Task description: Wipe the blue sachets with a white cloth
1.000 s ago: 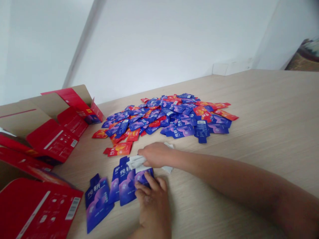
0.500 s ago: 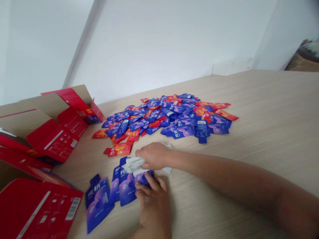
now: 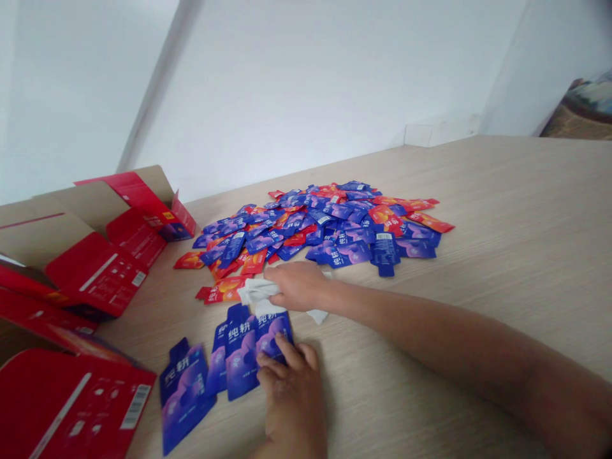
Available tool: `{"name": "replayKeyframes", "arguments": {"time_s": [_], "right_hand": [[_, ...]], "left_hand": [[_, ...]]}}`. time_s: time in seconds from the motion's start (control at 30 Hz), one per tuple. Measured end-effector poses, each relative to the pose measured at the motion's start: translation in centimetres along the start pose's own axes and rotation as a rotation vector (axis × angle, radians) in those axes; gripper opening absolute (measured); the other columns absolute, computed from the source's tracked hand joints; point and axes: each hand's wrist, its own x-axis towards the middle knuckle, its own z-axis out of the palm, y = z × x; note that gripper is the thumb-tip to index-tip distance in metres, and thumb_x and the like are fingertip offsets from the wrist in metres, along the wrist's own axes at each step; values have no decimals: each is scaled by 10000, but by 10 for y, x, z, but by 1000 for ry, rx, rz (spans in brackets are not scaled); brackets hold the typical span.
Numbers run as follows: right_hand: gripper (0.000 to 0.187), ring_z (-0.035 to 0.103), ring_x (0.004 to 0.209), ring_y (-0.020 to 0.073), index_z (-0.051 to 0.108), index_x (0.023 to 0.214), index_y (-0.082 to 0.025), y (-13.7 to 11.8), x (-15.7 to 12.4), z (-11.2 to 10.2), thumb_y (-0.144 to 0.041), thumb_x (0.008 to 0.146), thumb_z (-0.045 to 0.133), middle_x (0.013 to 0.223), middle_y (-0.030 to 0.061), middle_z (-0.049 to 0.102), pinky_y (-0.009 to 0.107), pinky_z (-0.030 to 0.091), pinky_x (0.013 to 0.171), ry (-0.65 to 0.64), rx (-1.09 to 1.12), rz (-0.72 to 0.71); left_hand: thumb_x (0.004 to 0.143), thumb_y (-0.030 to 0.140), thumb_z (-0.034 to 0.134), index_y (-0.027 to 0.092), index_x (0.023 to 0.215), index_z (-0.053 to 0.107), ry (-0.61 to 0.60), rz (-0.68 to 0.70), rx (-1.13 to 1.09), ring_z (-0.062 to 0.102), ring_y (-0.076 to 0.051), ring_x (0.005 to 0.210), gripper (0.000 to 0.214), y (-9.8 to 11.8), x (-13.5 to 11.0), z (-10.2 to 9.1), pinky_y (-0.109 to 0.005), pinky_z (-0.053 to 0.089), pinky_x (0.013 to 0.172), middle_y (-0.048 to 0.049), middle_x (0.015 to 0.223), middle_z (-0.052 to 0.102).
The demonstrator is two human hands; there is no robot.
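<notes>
My left hand (image 3: 292,386) lies on the front blue pouch (image 3: 272,325) with its fingers spread, pressing it to the table. Bunched in my right hand (image 3: 300,285) is a white cloth (image 3: 261,291), held just beyond that pouch's top end. Its fingers are closed, and part of the cloth shows behind the wrist. Two more blue pouches overlap just to the left, the nearer one (image 3: 240,357) partly covering the other. Farther left lies a separate blue pouch (image 3: 184,395). An orange-red pouch (image 3: 222,290) rests beside the cloth, its right end partly hidden.
A heap of blue and orange-red pouches (image 3: 306,223) spreads across the middle of the wooden table (image 3: 502,210). Open red cartons (image 3: 109,274) stand along the left side. A white wall rises behind, with a small white box (image 3: 425,134) at the table's back edge.
My right hand has moved slightly away from me with the cloth, uncovering the upper part of the front blue pouch. My left hand stays on that pouch.
</notes>
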Motion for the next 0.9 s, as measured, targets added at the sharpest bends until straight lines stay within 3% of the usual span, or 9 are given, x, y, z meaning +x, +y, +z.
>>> {"name": "replayKeyframes", "arguments": {"time_s": [0.1, 0.27, 0.4, 0.53, 0.67, 0.8, 0.9], "right_hand": [[367, 627, 870, 253, 544, 1084, -212, -12, -3, 0, -433, 795, 493, 976, 83, 670, 324, 465, 637, -21, 25, -83], [423, 633, 860, 278, 551, 1111, -205, -16, -7, 13, -433, 757, 517, 974, 104, 675, 355, 478, 637, -178, 43, -126], [411, 632, 877, 284, 555, 1093, -191, -3, -4, 15, -403, 742, 522, 988, 115, 671, 365, 481, 651, -163, -2, 9], [369, 631, 873, 266, 540, 1088, -198, 2, -1, 3, -375, 768, 494, 986, 102, 668, 347, 474, 650, -77, -14, 101], [363, 623, 889, 247, 527, 1094, -195, -8, -3, -4, -378, 782, 494, 1012, 95, 662, 321, 467, 654, -41, 32, -12], [381, 632, 854, 256, 525, 1105, -213, -18, -6, 6, -384, 765, 524, 1003, 89, 663, 324, 468, 612, -168, 43, -208], [384, 637, 844, 268, 524, 1110, -221, -14, -6, 15, -385, 763, 532, 986, 90, 665, 333, 475, 599, -214, 28, -203]], "left_hand": [[795, 64, 464, 205, 997, 655, -3, -14, 4, 646, -398, 897, 312, 1, 0, -1, -443, 464, 682, -224, 1172, 613], [802, 62, 445, 193, 1024, 638, -17, -12, -15, 646, -382, 910, 322, -1, 1, -4, -441, 469, 693, -215, 1162, 625], [801, 43, 426, 190, 1004, 649, -31, 15, -29, 648, -385, 902, 336, -2, 2, -5, -418, 473, 663, -227, 1177, 610], [800, 32, 429, 190, 1014, 651, -57, -10, -29, 641, -384, 924, 346, 0, 2, -4, -430, 476, 677, -230, 1197, 596], [804, 47, 438, 198, 1023, 651, -47, -12, -21, 644, -380, 917, 341, 1, 2, -4, -435, 481, 680, -224, 1196, 598], [801, 46, 433, 192, 1026, 643, -24, -22, -26, 651, -375, 899, 340, -2, 2, -6, -434, 485, 670, -221, 1154, 628], [797, 29, 415, 183, 1017, 644, -23, 5, -48, 652, -380, 891, 353, -4, 3, -8, -432, 485, 659, -233, 1153, 623]]}}
